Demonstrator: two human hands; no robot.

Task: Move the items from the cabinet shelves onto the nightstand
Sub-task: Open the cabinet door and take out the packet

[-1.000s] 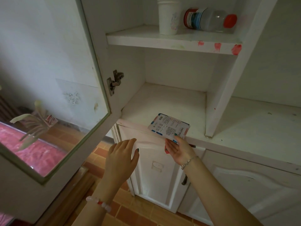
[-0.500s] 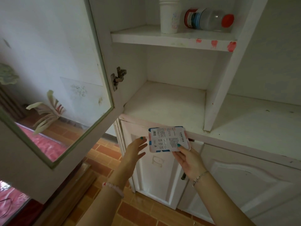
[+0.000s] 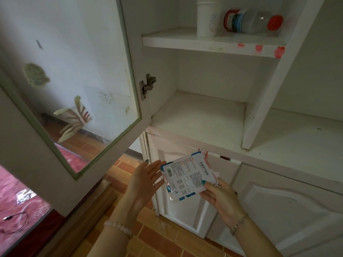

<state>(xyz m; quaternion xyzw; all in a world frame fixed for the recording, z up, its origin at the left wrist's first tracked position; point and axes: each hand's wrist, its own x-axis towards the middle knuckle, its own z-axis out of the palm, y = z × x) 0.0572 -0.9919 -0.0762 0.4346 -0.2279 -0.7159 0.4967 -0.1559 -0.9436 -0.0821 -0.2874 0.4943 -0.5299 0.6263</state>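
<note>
Pinches the packet (image 3: 187,179) by one edge in the right hand (image 3: 220,199), off the shelf (image 3: 200,115) for carrying; holds the left hand (image 3: 143,182) open just beside it, probably to steady.

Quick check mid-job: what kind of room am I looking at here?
Probably a bedroom in a home: a white storage cabinet with a glass door, what looks like a pink bed cover at lower left, and a tiled floor.

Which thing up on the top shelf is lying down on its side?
The clear bottle with the red cap is lying on its side on the top shelf. The white paper cup next to it stands upright.
</note>
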